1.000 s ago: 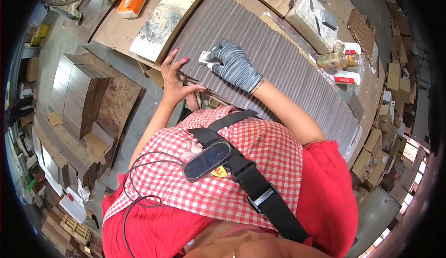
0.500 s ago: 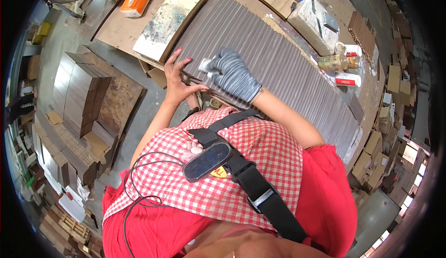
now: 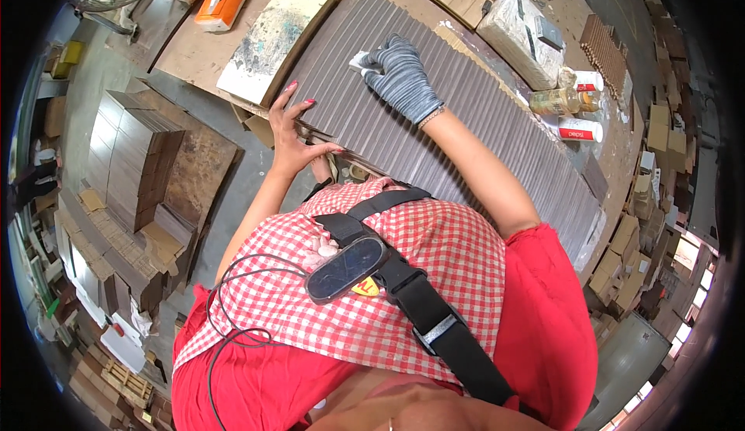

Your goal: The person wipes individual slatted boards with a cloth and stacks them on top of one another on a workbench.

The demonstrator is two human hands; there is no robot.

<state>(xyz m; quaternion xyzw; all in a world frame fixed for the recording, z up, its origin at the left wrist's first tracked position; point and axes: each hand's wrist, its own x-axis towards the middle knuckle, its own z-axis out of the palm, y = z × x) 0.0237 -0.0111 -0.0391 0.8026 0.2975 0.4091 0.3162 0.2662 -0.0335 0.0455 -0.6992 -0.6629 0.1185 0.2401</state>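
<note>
Two hands: from my remote seat I see the person's left hand (image 3: 289, 138) and gloved right hand (image 3: 402, 78) at a bench (image 3: 182, 57).
Right fingers: pinching a small white wad (image 3: 358, 62) at the grey-brown strips (image 3: 473, 124); whether it touches them, I cannot tell.
Left fingers: spread, thumb apart, along the strips' near-left edge.
Strips: laid side by side, slanting across the bench.
Left side: a stained cream block (image 3: 281, 39), then an orange tissue box (image 3: 221, 8).
Right side: a wrapped white package (image 3: 518, 47) near a jar (image 3: 552, 103).
</note>
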